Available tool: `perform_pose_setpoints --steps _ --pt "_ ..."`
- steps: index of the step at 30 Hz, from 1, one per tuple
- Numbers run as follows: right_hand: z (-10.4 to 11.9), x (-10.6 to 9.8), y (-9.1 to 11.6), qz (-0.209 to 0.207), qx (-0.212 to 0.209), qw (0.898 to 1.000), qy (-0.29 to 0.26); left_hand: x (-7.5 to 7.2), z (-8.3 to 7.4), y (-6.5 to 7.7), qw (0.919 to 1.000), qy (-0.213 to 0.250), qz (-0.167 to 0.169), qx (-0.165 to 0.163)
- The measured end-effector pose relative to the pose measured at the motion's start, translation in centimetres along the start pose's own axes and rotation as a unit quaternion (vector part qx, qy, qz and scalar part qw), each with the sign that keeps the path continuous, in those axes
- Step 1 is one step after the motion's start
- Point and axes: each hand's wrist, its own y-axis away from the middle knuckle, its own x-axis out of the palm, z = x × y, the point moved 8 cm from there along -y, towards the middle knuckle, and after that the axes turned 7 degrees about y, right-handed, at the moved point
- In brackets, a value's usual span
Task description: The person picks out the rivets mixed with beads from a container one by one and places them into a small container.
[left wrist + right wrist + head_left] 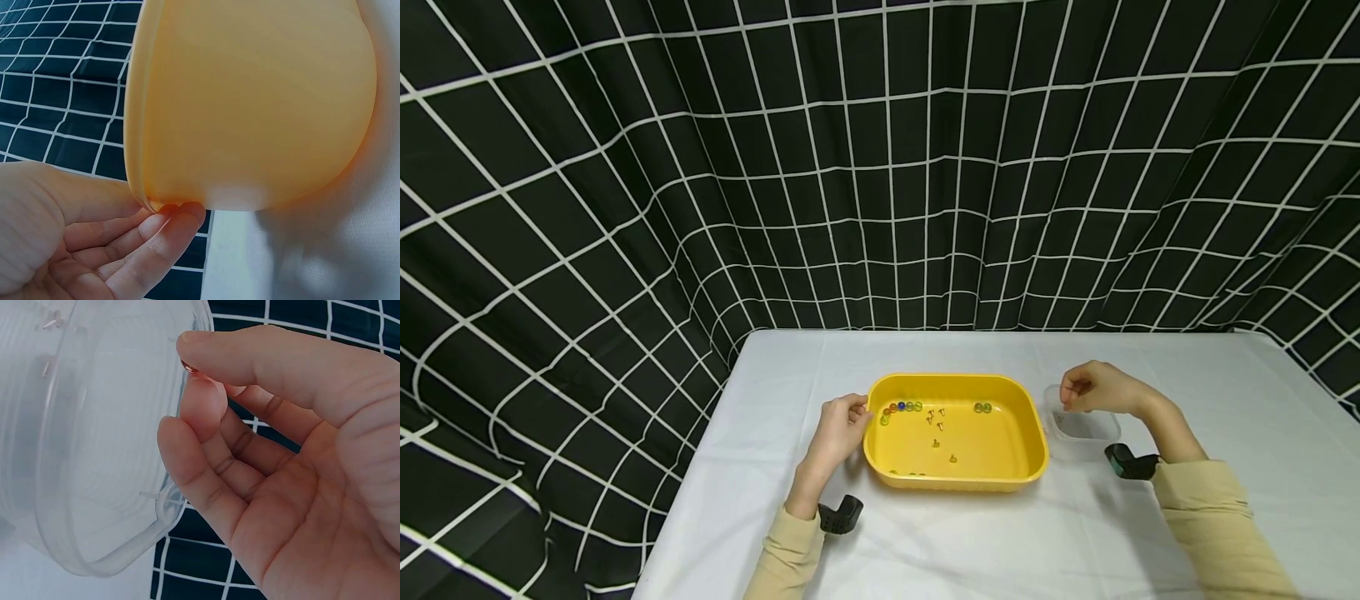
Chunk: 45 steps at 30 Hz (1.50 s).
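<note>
My left hand [841,429] pinches the rim at the left end of a yellow plastic tub [955,482]; in the left wrist view, thumb and fingers meet at the tub's edge [132,125]. Over a clear plastic box [1086,427], to the right of the tub, is my right hand [1101,387]. Between its thumb and index finger it pinches a small, shiny, coppery metal piece [189,366], mostly hidden by the fingertips. A few small metal pieces [53,324] show inside the clear box. Several small gold-coloured metal pieces [940,426] lie scattered on the tub's floor.
Glass marbles [901,407] in several colours lie at the tub's left end. Two greenish marbles [982,407] sit near its far wall, and others are partly hidden behind the near wall. A white cloth [970,550] covers the table; a black gridded curtain [910,167] hangs behind.
</note>
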Motion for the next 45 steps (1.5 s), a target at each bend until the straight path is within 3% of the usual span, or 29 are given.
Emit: perform_pose_setpoints --steps 18,45 --pt "-0.05 0.32 -0.02 0.008 0.019 1.0 -0.014 -0.1 -0.15 0.0 1.0 0.003 -0.002 0.006" --pt "0.08 0.28 0.08 0.008 0.016 1.0 -0.008 -0.07 -0.1 -0.05 1.0 -0.001 0.0 0.003"
